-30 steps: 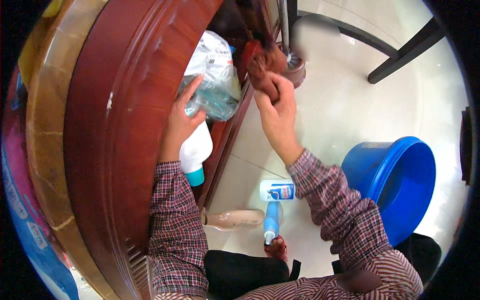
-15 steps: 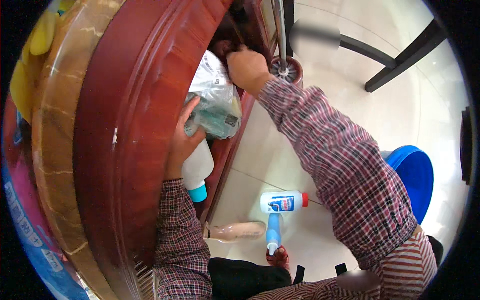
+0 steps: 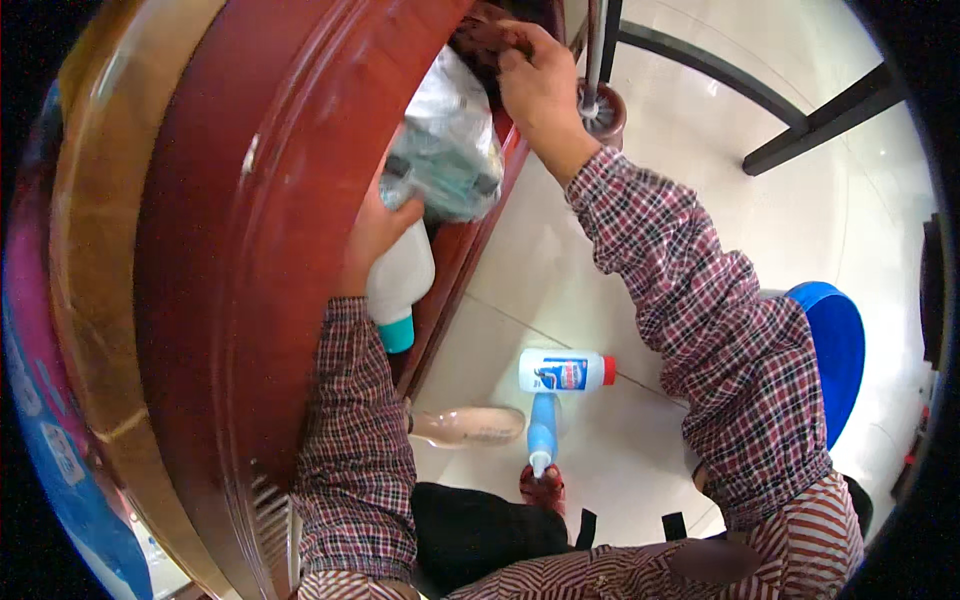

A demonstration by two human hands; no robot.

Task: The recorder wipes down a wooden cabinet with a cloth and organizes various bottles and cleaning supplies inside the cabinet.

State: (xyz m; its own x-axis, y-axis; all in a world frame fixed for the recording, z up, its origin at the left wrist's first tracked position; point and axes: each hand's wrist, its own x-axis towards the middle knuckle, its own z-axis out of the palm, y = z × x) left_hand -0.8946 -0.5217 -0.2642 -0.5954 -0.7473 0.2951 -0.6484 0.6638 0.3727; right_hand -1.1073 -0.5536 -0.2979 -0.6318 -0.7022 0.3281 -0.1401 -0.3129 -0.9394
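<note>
Pale floor tiles [image 3: 560, 270] lay beside a dark red wooden cabinet [image 3: 250, 300]. Since a moment earlier, the right hand [image 3: 540, 85] had reached further up into the cabinet, fingers closed on a brown cloth [image 3: 490, 38]. The left hand [image 3: 375, 235] stayed wrapped around a white bottle [image 3: 400, 285], just under a plastic bag [image 3: 450, 150]. Two more bottles [image 3: 560, 372] lay on the floor near a blue bucket [image 3: 835, 350].

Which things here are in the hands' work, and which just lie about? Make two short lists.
In hand:
left hand on the white bottle beside the clear plastic bag;
right hand gripping the brown cloth.

Lying about:
white bottle with red cap;
blue bottle;
blue bucket.
</note>
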